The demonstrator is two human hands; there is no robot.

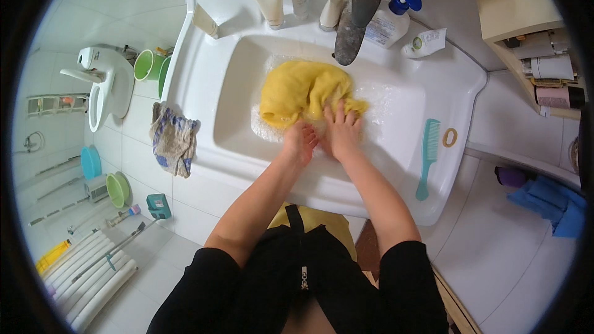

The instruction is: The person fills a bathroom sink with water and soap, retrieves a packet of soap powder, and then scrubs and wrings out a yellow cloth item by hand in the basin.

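A wet, bunched yellow cloth [303,89] lies in the soapy water of the white sink [232,93]. My left hand [301,141] is at the cloth's near edge, its fingers curled in against the fabric. To the right of it, my right hand [341,130] rests with stretched, slightly spread fingers on the cloth's lower right part. White suds [377,102] surround the cloth. Above the basin reaches a dark, stained faucet [356,21].
Several tubes, one a white tube [269,6], and a blue-topped pump bottle [388,25] line the sink's back ledge. A teal comb [428,158] and a tan ring [450,137] lie on the right rim. A grey-blue rag [174,139] drapes over the left edge.
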